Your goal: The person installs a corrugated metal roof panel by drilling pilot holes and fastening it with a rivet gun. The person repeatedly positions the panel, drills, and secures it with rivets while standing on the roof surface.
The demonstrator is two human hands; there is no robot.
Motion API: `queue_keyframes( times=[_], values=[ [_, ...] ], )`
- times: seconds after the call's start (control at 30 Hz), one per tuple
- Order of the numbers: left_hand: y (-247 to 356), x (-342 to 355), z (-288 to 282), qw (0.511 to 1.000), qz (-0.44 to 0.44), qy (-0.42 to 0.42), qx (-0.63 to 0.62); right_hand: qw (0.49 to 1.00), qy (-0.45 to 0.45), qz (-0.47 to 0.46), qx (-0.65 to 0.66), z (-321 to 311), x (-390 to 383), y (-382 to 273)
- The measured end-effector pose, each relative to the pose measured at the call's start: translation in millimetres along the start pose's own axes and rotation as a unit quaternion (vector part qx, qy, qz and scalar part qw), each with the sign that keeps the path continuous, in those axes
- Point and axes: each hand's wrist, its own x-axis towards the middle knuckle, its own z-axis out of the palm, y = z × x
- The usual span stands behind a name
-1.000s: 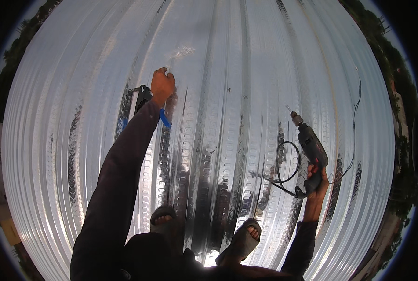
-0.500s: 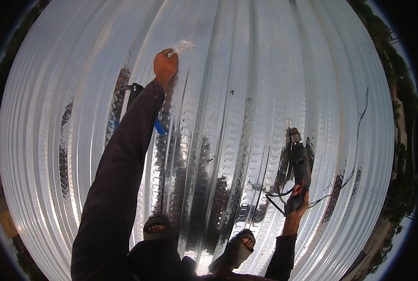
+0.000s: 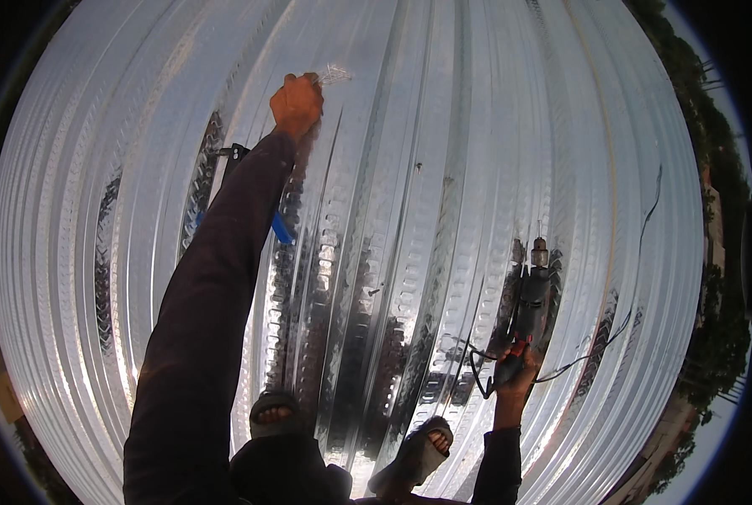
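At the far left of centre, my left hand (image 3: 297, 106) is closed, its back turned up and its fingers curled. It is beside a small cluster of thin, shiny pins (image 3: 334, 75) on the ribbed metal sheets (image 3: 376, 118). What its fingertips hold is hidden. My right hand (image 3: 517, 372), low on the right, is closed round the handle of a dark power drill (image 3: 531, 310) with red on its grip. The drill's chuck points away from me. Partly hidden beneath my left forearm lies a black tool (image 3: 233, 160); a blue handle (image 3: 282, 228) shows on the forearm's other side.
My sandalled feet (image 3: 275, 412) stand on the reflective corrugated sheets. A dark cord (image 3: 627, 318) loops beside the drill and trails across the ribs to the right. A small dark screw-like piece (image 3: 374, 292) lies near the middle. Trees (image 3: 723, 324) border the right edge.
My left hand has rolled over from a raised pinch, so its back now shows, while the pins stay nearly in place. The drill has come slightly nearer and turned more upright in view.
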Motion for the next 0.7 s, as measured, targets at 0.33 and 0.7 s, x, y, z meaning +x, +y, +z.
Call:
queue_keyframes(
  times=[0.33, 0.7],
  values=[
    [-7.1, -122.6, -25.3, 0.992, 0.119, -0.046, -0.010, 0.980, 0.052, 0.044, -0.187, 56.0, -21.9, 8.7],
    [-2.6, -129.8, -39.3, 0.994, 0.035, -0.061, -0.085, 0.910, 0.174, -0.056, -0.372, 35.3, -17.7, 6.1]
  ],
)
